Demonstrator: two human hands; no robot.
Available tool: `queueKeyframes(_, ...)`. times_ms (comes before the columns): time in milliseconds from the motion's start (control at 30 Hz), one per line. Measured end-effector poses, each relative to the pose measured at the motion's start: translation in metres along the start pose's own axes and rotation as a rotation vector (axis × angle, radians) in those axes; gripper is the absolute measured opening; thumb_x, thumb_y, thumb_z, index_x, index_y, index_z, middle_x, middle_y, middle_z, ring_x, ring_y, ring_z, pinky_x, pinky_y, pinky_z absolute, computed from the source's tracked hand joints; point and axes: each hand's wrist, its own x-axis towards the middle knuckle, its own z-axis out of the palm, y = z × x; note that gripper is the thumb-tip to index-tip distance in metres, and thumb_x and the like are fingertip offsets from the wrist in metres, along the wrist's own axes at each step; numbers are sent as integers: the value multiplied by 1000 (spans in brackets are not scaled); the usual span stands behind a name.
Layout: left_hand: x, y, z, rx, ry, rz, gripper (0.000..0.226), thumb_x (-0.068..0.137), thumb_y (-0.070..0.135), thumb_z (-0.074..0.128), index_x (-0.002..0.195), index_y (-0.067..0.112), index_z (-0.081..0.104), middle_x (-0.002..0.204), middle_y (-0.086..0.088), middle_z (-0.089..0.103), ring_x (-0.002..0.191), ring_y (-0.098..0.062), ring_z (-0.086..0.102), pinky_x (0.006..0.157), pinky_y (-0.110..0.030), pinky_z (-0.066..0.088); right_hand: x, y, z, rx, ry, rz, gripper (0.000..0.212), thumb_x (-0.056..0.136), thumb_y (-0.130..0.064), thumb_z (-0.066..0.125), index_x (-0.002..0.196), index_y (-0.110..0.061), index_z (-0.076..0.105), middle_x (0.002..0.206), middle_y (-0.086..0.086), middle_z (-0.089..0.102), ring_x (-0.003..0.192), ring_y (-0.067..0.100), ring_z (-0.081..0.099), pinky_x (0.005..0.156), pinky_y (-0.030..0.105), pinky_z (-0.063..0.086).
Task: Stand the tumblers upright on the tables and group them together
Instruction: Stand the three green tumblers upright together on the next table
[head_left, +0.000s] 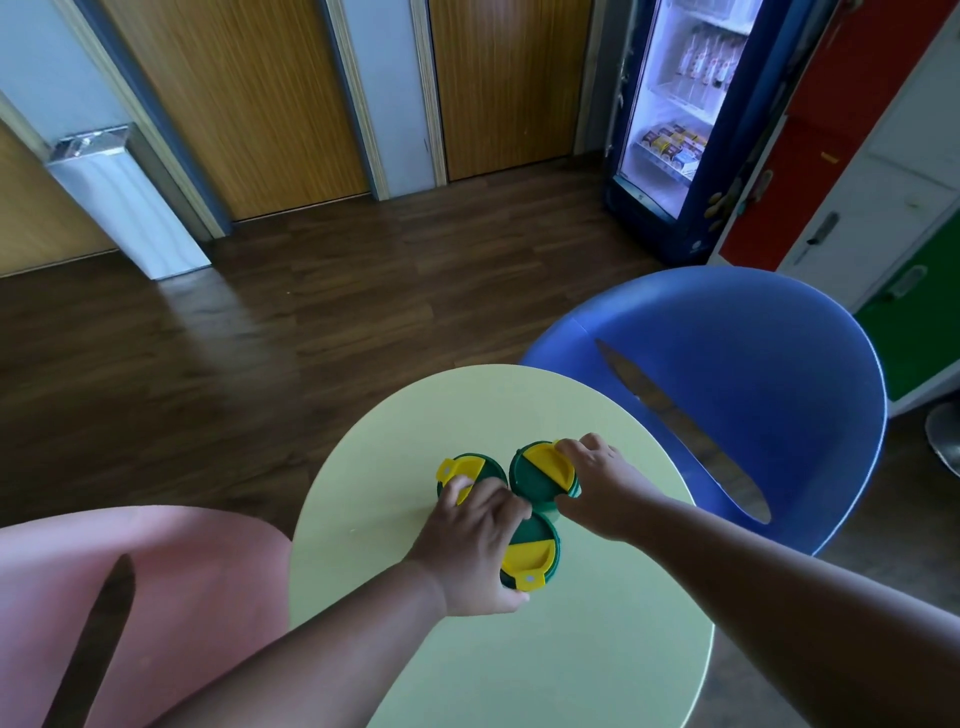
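Three green tumblers with yellow flip lids stand upright, touching one another, on the pale green round table (467, 410). My left hand (475, 545) lies across two of them: its fingers rest on the far left tumbler (470, 470) and its thumb side presses the near tumbler (532, 556). My right hand (597, 483) grips the side of the far right tumbler (540, 467), fingertips on its lid edge. All lids face up towards me.
A blue tub chair (753, 374) stands right of the table and a pink chair (156, 582) at the lower left. Beyond lie dark wood floor, wooden doors, a metal bin (124, 202) and a lit drinks fridge (680, 119).
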Motion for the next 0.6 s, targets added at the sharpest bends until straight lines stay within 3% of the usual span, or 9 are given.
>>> queueKeyframes(333,-5,6,5,-23,76,-52,76,48,71,71,104,24,48,99,12,58,107,-14,56,93,-42,38,4,0,-3,-29,-26,5,68,83,-34,64,145,-24,36,130,6,45,116,25,48,86,37,52)
queueKeyframes(500,-7,1,7,-14,31,-49,76,51,74,68,106,24,51,111,14,62,120,-14,53,95,-45,42,4,0,-2,-26,-39,11,69,83,-33,63,145,-23,34,130,7,45,117,26,47,88,39,51)
queueKeyframes(600,-5,-4,0,-72,114,-33,74,59,76,67,109,23,57,122,10,62,124,-16,52,95,-41,39,5,0,-2,-25,-43,16,69,83,-34,62,145,-25,34,131,6,44,118,26,47,88,40,51)
